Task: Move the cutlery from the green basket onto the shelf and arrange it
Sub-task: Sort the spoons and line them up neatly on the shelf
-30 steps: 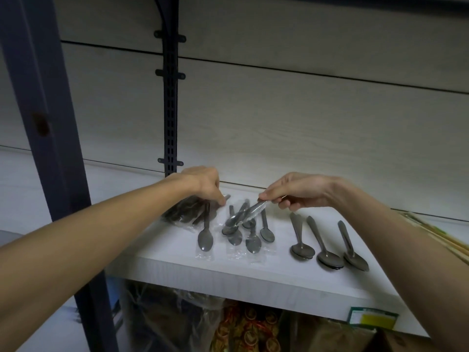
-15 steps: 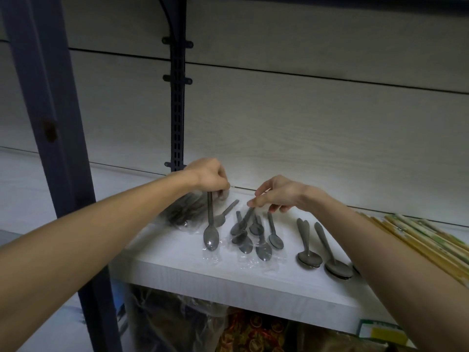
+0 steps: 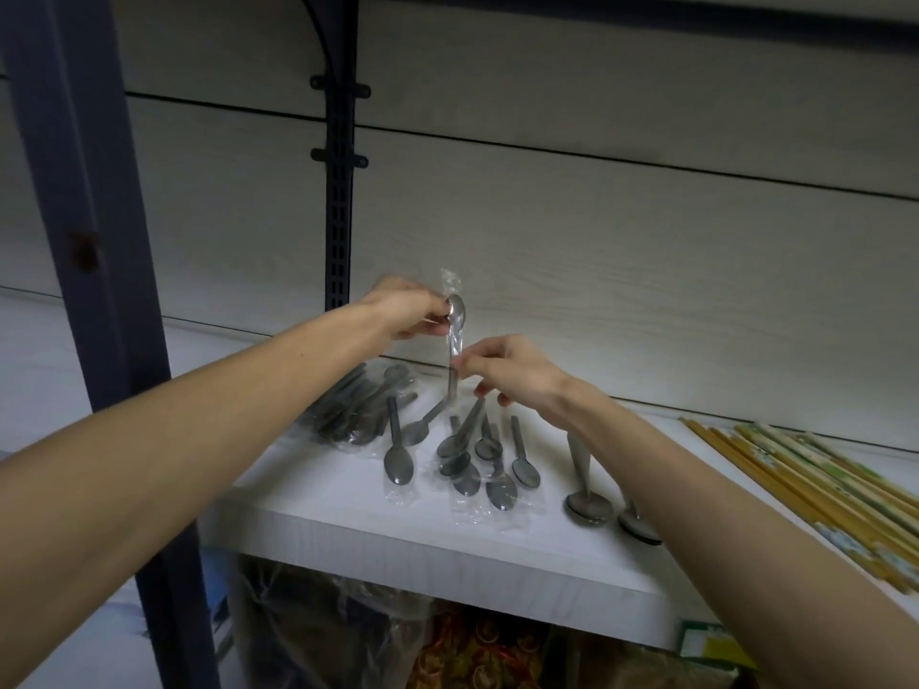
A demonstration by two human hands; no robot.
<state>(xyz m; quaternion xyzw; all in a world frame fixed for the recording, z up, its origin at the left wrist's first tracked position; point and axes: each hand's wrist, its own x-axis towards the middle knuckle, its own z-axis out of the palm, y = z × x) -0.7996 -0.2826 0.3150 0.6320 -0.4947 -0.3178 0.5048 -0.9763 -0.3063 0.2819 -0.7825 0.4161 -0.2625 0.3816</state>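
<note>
From the head view, both hands meet above the middle of the white shelf (image 3: 447, 549). The left hand (image 3: 413, 310) pinches the bowl end of a wrapped spoon (image 3: 455, 335), which stands nearly upright with its bowl at twelve o'clock and its handle pointing down to six. The right hand (image 3: 517, 375) pinches the sleeve lower on the handle, thumb and forefinger closed on it, the other fingers curled loosely below.

Under the hands, a loose fan of small wrapped spoons (image 3: 467, 455) lies on the shelf, bowls toward the front edge. At nine o'clock from them sits a bagged bundle of cutlery (image 3: 353, 410); at three o'clock, two larger bare spoons (image 3: 587, 494) lie side by side, and further that way a stack of chopsticks (image 3: 795, 479).

The held spoon is probably light and stiff, but its clear plastic sleeve looks slick and crinkly, so the metal could slide inside it. Gripping through the film onto the neck or bowl seems safer than holding the empty flap at the top.

The green basket is not in view. The right forearm covers part of the second large spoon. In the dim light I cannot tell exactly how many spoons overlap in the fan.
</note>
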